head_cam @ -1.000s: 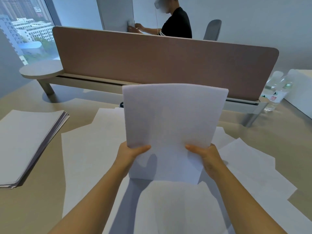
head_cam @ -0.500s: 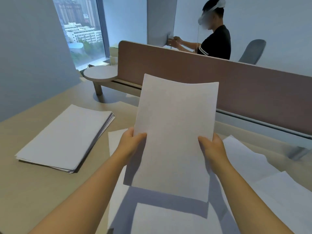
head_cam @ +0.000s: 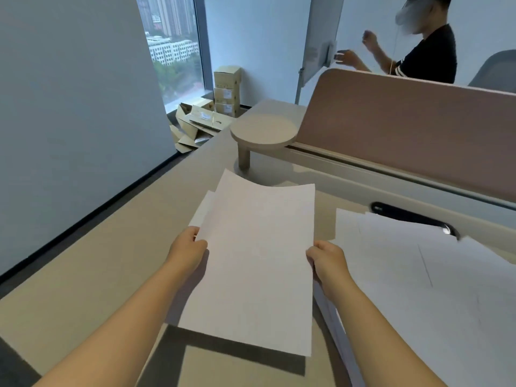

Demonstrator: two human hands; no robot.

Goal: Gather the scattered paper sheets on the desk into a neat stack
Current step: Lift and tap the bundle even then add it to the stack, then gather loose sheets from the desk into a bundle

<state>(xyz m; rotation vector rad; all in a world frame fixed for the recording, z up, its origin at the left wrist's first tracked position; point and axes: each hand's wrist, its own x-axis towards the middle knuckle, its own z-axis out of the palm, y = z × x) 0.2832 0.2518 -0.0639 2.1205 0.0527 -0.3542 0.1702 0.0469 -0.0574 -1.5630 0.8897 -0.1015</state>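
A white paper sheet (head_cam: 257,255) hangs above the beige desk (head_cam: 111,275), held by its two long edges. My left hand (head_cam: 187,251) pinches its left edge, and my right hand (head_cam: 326,259) pinches its right edge. A corner of the paper stack (head_cam: 205,206) peeks out behind the sheet's upper left; the held sheet hides the rest of it. Several loose white sheets (head_cam: 435,289) lie overlapping on the desk to the right.
A brown divider panel (head_cam: 405,127) runs along the desk's far side, with a round shelf on a post (head_cam: 262,131) at its left end. A black cable slot (head_cam: 413,219) lies behind the loose sheets. Cardboard boxes (head_cam: 212,107) sit by the window. A person sits beyond the divider.
My view and both hands have swung left with the sheet. The sheet now sits lower, over the place where the stack lay, and the loose sheets have shifted to my right.
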